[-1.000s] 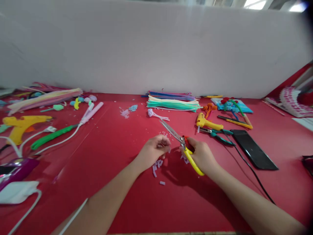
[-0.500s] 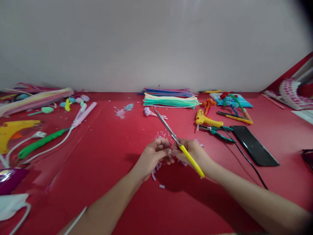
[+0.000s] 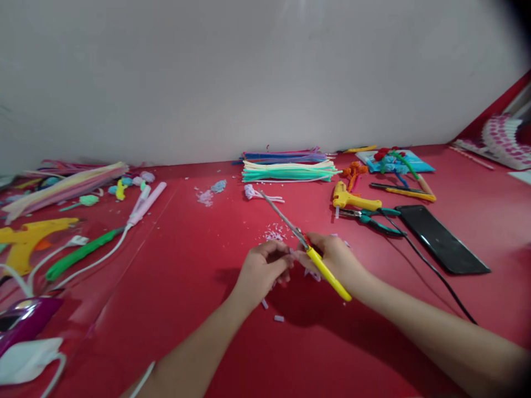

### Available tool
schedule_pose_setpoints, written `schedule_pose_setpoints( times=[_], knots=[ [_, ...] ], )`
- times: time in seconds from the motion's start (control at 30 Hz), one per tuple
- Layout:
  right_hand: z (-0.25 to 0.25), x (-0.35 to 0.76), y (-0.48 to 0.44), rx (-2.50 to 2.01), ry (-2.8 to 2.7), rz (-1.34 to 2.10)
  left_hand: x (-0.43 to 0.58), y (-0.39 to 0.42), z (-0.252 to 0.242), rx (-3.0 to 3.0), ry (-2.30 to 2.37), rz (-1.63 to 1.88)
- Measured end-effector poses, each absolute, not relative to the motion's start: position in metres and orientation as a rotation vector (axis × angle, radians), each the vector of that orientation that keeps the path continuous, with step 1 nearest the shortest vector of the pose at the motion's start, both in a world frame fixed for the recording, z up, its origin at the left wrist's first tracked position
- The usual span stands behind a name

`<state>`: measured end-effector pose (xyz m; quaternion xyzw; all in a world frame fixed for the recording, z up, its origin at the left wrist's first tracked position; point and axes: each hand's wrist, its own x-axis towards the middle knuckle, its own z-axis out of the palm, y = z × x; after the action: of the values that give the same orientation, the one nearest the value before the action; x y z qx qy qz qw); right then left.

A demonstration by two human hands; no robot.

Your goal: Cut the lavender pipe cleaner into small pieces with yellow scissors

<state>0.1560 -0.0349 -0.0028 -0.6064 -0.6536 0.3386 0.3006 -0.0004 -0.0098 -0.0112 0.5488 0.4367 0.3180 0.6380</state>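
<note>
- The left hand point(image 3: 263, 272) is curled, thumb and fingertips pinching a small lilac fuzzy piece point(image 3: 292, 252), partly hidden by the fingers, in the gap between both hands above the surface point(image 3: 207, 337).
- The right hand point(image 3: 340, 262) grasps the long-bladed metal scissors with yellow handles point(image 3: 327, 272); its thumb and finger reach up to the lilac piece too, though whether they press on it I cannot tell.
- The scissors slant across the front of the right hand, blade tips pointing away and to the left, handle end toward the wearer; the blades look closed or nearly so.
- Short lilac cut lengths point(image 3: 279, 319) lie on the red surface nearer the wearer, with more beside and under the hands.
- Fine pale lilac clippings point(image 3: 274, 232) are scattered just beyond the fingers.
- Farther back lies a lilac fuzzy flower-like head with pale stems point(image 3: 249, 192), near the scissor tips in this view.
- Behind it, a bundle of mint-green and cream fuzzy stems point(image 3: 290, 172) lies in front of a blue and purple bundle point(image 3: 286, 158), close to the grey-white wall point(image 3: 265, 77).
- To the right are a yellow glue gun point(image 3: 359, 202), pliers with teal-and-black handles point(image 3: 379, 221) and a flat black rectangular slab point(image 3: 443, 237).
- To the left lie another yellow glue gun point(image 3: 37, 235), a green rod-shaped tool point(image 3: 85, 254) and a pink wand-like tool point(image 3: 149, 204).
</note>
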Motion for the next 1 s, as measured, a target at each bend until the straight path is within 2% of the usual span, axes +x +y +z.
schedule_pose_setpoints(
  times=[0.2,0.4,0.57,1.0],
  knots=[
    [0.016,0.184,-0.038,-1.906,-2.012,0.364,-0.003,-0.004,-0.007,1.086,1.035,0.973],
    [-0.001,0.203,-0.045,-2.009,-2.191,0.023,-0.004,-0.005,-0.002,0.989,1.012,1.093],
    [-0.010,0.205,-0.049,-1.938,-2.300,-0.062,-0.003,-0.007,0.000,0.949,0.988,1.107],
    [-0.019,0.202,-0.053,-1.862,-2.336,0.005,-0.001,-0.010,-0.002,0.822,0.938,1.153]
  ],
)
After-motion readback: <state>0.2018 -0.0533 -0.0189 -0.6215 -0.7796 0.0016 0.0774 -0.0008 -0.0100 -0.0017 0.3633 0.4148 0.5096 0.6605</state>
